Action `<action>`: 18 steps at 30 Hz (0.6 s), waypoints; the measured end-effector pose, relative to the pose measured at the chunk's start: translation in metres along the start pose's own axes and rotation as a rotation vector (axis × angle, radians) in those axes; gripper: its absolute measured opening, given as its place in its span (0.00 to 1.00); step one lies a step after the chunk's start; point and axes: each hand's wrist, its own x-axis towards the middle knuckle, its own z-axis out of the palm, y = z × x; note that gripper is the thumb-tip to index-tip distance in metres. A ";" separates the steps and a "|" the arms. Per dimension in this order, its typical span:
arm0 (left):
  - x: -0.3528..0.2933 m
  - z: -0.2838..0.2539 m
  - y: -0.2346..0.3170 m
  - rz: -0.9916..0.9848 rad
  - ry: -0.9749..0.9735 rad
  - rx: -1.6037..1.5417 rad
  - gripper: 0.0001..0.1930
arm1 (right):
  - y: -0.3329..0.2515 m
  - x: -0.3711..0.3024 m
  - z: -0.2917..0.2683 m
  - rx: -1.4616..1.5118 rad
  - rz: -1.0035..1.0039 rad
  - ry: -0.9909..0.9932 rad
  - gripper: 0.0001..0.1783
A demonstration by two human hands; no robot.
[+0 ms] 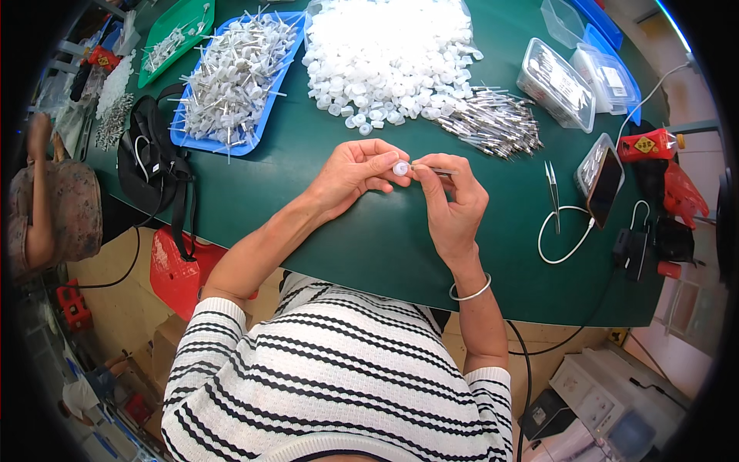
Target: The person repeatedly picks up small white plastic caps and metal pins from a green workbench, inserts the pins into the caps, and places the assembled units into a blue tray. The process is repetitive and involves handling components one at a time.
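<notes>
Over the green table, my left hand (354, 175) pinches a small white plastic cap (400, 168) between thumb and fingers. My right hand (453, 196) is closed on a thin metal rod (443, 170), one end of which points at the cap; whether it has entered the cap I cannot tell. Beyond my hands lies a big heap of white plastic caps (385, 61). To its right is a pile of metal rods (496, 122). A blue tray (178, 137) at the left holds many caps with rods fitted in them.
Tweezers (552, 189) and a white cable (541, 245) lie at the right, near a phone (605, 187) leaning on a clear box. Clear plastic boxes (556, 83) stand at the far right. A green tray (151, 75) and black bag (142, 154) are left. Another person (58, 208) sits far left.
</notes>
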 end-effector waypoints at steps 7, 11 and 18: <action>0.001 -0.002 -0.001 -0.004 -0.003 0.012 0.11 | -0.002 0.001 -0.001 -0.032 -0.016 -0.021 0.04; 0.001 -0.002 -0.001 -0.001 -0.013 0.005 0.11 | 0.000 0.001 -0.001 0.032 0.012 -0.020 0.04; 0.000 0.000 0.000 -0.004 -0.005 -0.001 0.10 | -0.001 0.000 -0.002 0.109 0.082 -0.025 0.04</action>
